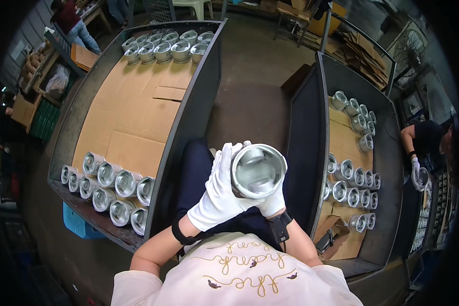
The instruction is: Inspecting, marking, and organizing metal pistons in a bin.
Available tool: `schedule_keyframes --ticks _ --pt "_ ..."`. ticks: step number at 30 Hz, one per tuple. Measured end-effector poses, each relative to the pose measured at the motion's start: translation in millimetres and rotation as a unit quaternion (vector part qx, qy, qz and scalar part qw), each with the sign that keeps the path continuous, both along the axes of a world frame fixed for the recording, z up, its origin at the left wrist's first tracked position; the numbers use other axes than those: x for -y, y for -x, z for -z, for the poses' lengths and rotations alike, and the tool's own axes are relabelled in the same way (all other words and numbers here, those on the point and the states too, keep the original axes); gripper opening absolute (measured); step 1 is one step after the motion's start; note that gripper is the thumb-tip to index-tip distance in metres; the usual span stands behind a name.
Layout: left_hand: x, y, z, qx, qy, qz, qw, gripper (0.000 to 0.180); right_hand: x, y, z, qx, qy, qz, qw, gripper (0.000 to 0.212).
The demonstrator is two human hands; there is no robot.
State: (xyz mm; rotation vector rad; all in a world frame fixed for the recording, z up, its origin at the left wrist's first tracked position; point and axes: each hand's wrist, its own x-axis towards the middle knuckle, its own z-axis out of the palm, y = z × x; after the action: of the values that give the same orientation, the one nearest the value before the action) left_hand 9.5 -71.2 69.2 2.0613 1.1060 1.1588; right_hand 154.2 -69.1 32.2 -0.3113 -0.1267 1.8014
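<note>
Both my hands, in white gloves, hold one silver metal piston (259,173) in front of my body. Its hollow end faces up toward me, showing the rim and the inner walls. My left hand (220,183) grips it along the left side, fingers pointing up. On the lower right, my right hand (273,203) supports it from behind, and most of its fingers are hidden by the piston. Similar pistons (121,211) stand in rows in the cart to my left, nearest my left arm. More pistons (340,191) stand in the cart to my right.
A dark metal cart (196,97) lined with cardboard (132,109) is on my left, another cart (306,117) on my right. An open small carton (333,235) lies in the right one. At far right a co-worker's gloved hand (415,168) holds a round metal part (421,178).
</note>
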Motion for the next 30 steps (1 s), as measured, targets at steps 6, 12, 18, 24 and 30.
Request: schedule_keyframes --ticks 6,12,18,24,30 --pt "-13.9 2.7 10.5 0.054 0.002 0.041 0.998 0.123 -2.9 -3.6 -28.1 0.028 0.075 -0.031 0.996 0.059" --pt "-28.2 12.9 34.1 0.276 0.242 0.032 0.93 0.093 6.9 3.5 -55.6 0.036 0.064 -0.125 0.989 0.07" --pt "-33.0 22.2 29.5 0.499 0.489 0.035 0.715 0.068 15.2 1.5 -38.3 0.048 0.063 -0.146 0.986 0.075" --pt "-33.3 29.8 28.6 0.519 0.506 0.078 0.685 0.059 14.7 2.1 -31.3 0.043 0.065 -0.155 0.985 0.076" --pt "-28.2 21.2 28.5 0.495 0.475 0.014 0.728 0.083 11.2 1.5 -35.2 0.001 0.069 -0.158 0.985 0.071"
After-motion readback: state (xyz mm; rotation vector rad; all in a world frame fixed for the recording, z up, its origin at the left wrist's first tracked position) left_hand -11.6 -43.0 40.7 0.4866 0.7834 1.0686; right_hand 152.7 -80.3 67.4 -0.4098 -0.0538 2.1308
